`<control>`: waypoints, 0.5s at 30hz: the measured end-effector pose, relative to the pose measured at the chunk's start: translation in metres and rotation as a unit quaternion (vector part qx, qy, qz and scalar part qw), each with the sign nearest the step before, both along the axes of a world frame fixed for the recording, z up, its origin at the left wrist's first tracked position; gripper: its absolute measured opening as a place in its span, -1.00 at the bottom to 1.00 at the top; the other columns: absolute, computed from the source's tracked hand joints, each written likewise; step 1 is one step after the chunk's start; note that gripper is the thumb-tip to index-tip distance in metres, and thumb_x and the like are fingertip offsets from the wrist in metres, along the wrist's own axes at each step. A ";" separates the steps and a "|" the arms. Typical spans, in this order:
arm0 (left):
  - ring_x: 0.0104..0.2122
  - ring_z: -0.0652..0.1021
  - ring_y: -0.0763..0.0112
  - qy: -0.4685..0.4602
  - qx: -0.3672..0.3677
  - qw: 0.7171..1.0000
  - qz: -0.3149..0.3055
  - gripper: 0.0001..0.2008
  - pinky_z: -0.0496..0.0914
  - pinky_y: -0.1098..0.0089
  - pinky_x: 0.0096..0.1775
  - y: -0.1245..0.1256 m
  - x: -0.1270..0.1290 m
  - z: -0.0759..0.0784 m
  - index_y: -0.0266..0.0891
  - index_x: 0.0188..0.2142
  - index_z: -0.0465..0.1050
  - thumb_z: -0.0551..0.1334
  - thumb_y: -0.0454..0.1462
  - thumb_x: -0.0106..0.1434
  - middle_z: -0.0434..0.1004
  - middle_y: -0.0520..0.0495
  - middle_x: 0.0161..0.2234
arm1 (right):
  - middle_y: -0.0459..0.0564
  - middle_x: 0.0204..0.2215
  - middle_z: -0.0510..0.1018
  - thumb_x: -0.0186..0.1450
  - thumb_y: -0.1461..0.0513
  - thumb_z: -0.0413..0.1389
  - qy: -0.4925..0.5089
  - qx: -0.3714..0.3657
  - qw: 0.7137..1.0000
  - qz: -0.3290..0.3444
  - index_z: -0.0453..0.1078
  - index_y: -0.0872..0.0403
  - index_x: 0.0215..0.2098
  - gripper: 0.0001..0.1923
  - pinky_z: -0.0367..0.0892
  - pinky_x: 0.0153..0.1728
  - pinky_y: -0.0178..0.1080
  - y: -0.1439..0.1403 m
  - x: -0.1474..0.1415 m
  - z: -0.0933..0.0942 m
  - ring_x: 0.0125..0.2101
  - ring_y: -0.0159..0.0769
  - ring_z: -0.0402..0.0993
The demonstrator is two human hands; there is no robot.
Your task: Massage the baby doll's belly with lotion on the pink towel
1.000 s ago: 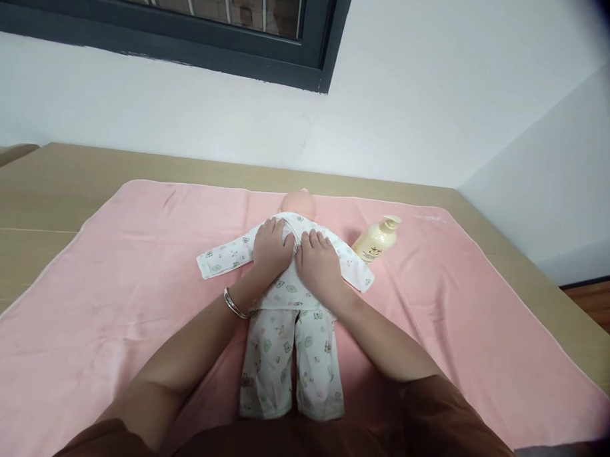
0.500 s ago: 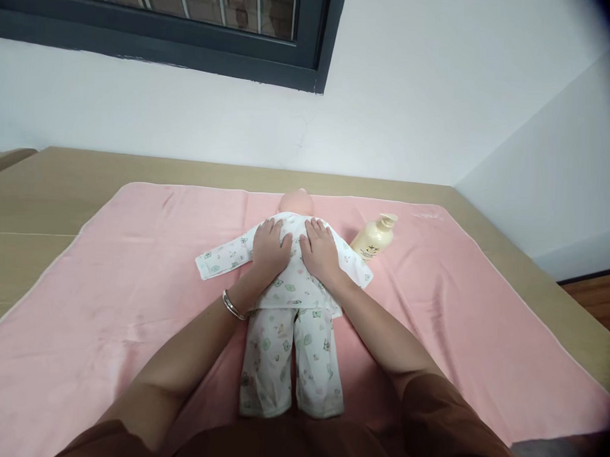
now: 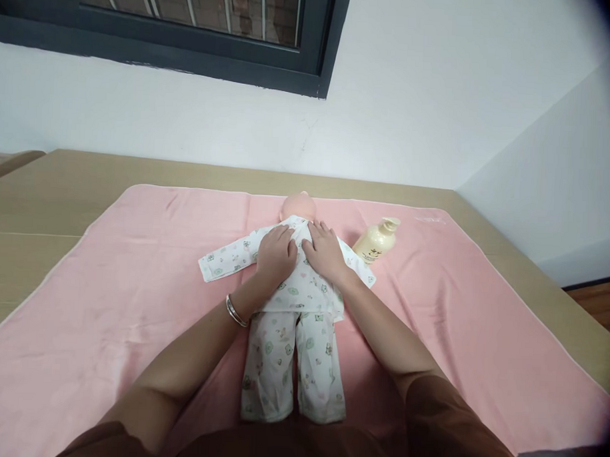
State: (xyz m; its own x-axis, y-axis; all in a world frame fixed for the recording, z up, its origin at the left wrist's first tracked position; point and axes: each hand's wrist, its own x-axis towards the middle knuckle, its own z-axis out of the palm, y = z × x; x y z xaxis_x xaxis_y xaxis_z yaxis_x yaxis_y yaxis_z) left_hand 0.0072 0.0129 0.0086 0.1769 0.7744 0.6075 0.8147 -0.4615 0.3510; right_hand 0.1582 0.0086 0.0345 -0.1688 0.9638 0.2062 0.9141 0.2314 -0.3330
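L hand (image 3: 276, 257) edged inward, fingers together – R hand (image 3: 327, 254) slightly spread – both palm-down on doll's shirt (image 3: 298, 296), pump btl (image 3: 376, 243) just right of R hand.

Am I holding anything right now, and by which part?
Nothing looks gripped: the left hand and right hand lie on the shirt's upper part.

Soft light leaves faint shadows on the pink cloth (image 3: 147, 283), the right corners blackened
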 end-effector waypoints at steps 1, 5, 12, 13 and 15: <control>0.08 0.46 0.11 -0.009 -0.012 1.000 0.009 -0.63 0.32 0.07 0.15 0.001 0.000 -0.001 -0.30 0.02 0.43 0.03 -0.29 0.29 0.51 -0.24 0.04 | 0.24 0.31 0.14 0.40 0.20 -0.17 -0.015 0.012 1.000 -0.006 0.09 0.29 0.32 -0.43 -0.09 0.28 0.06 -0.006 -0.004 0.001 0.32 0.02 -0.02; 0.22 0.31 -0.01 -0.024 -0.065 0.997 0.038 -0.53 0.20 -0.02 0.22 0.009 -0.003 -0.008 -0.35 0.13 0.33 0.07 -0.22 0.26 0.36 -0.32 0.18 | 0.29 0.24 0.28 0.38 0.23 -0.14 -0.070 0.036 0.997 0.024 0.19 0.34 0.25 -0.46 -0.05 0.28 -0.03 -0.026 -0.013 0.008 0.28 -0.02 0.10; 0.25 0.26 -0.10 0.029 -0.071 0.997 0.018 -0.54 0.16 -0.13 0.21 0.005 -0.001 -0.002 -0.39 0.14 0.32 0.01 -0.26 0.31 0.33 -0.35 0.21 | 0.22 0.19 0.36 0.45 0.15 -0.20 -0.069 0.022 0.996 0.041 0.31 0.22 0.15 -0.53 0.02 0.24 -0.07 -0.024 -0.006 0.019 0.24 -0.07 0.19; 0.23 0.30 -0.07 0.036 -0.060 0.998 0.009 -0.56 0.18 -0.11 0.21 0.004 -0.001 -0.001 -0.39 0.12 0.35 -0.01 -0.27 0.31 0.37 -0.33 0.18 | 0.21 0.21 0.33 0.46 0.13 -0.22 -0.058 0.016 0.997 0.043 0.28 0.22 0.19 -0.51 0.02 0.24 -0.06 -0.020 -0.004 0.018 0.25 -0.07 0.16; 0.18 0.37 0.01 0.038 -0.033 0.999 0.002 -0.59 0.22 -0.03 0.20 0.000 0.000 0.001 -0.38 0.07 0.40 -0.01 -0.29 0.32 0.45 -0.31 0.11 | 0.19 0.28 0.23 0.47 0.11 -0.25 -0.036 -0.005 0.999 0.038 0.16 0.24 0.28 -0.46 -0.03 0.26 -0.02 -0.011 0.001 0.014 0.30 -0.08 0.06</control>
State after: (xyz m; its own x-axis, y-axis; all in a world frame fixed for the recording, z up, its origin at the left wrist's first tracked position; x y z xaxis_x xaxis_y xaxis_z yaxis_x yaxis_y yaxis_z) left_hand 0.0076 0.0125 0.0093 0.2174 0.8129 0.5404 0.8424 -0.4359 0.3168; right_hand 0.1589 -0.0024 0.0483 -0.2549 0.9497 0.1817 0.9159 0.2974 -0.2695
